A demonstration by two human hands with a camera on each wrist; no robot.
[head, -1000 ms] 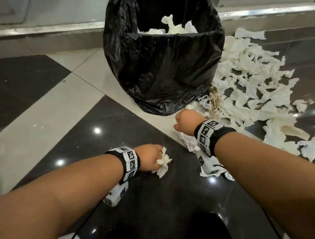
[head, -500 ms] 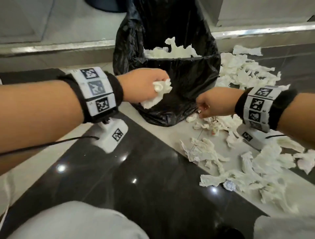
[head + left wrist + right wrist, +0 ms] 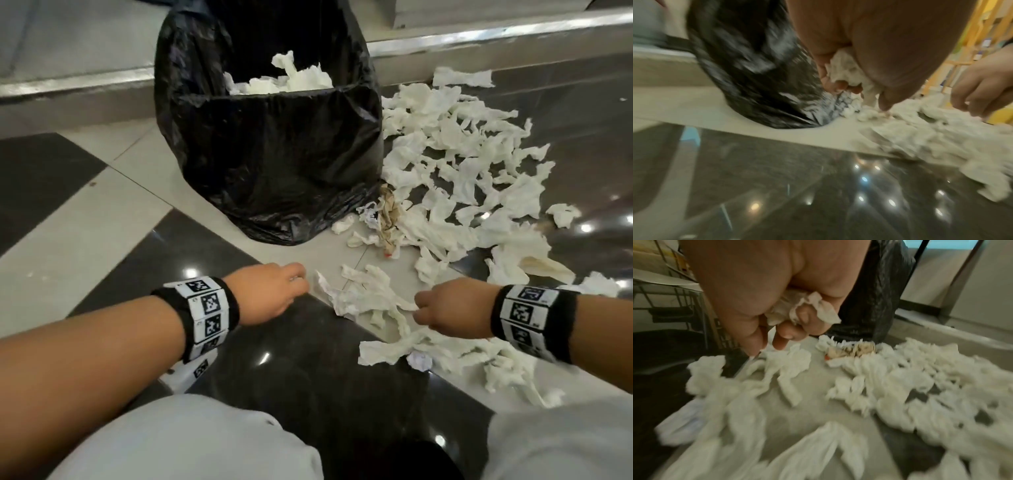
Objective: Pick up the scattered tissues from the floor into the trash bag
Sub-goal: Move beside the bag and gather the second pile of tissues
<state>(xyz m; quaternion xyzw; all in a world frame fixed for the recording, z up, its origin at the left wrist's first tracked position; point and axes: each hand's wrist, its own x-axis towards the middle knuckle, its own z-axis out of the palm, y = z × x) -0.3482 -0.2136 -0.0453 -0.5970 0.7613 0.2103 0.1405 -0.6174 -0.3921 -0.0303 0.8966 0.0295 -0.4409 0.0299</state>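
The black trash bag (image 3: 274, 154) stands open on the floor, with white tissues (image 3: 284, 78) heaped inside. Many more scattered tissues (image 3: 462, 154) cover the floor to its right. Both hands are down at the floor in front of the bag, on either side of a small clump of tissues (image 3: 366, 298). My left hand (image 3: 274, 291) grips a crumpled tissue wad (image 3: 844, 71) in its palm, thumb tip down by the floor tissues. My right hand (image 3: 445, 308) holds another wad (image 3: 809, 308) in curled fingers, its fingertips (image 3: 779, 342) touching the clump.
A metal-edged step (image 3: 479, 34) runs behind the bag. A brown-stained paper (image 3: 388, 219) lies at the bag's foot. My knees in grey trousers (image 3: 188, 438) are at the bottom. The floor is glossy black (image 3: 308, 359) and pale tiles.
Both hands have dropped from beside the bag's rim to the floor tissues in front of it. The left hand still holds a wad.
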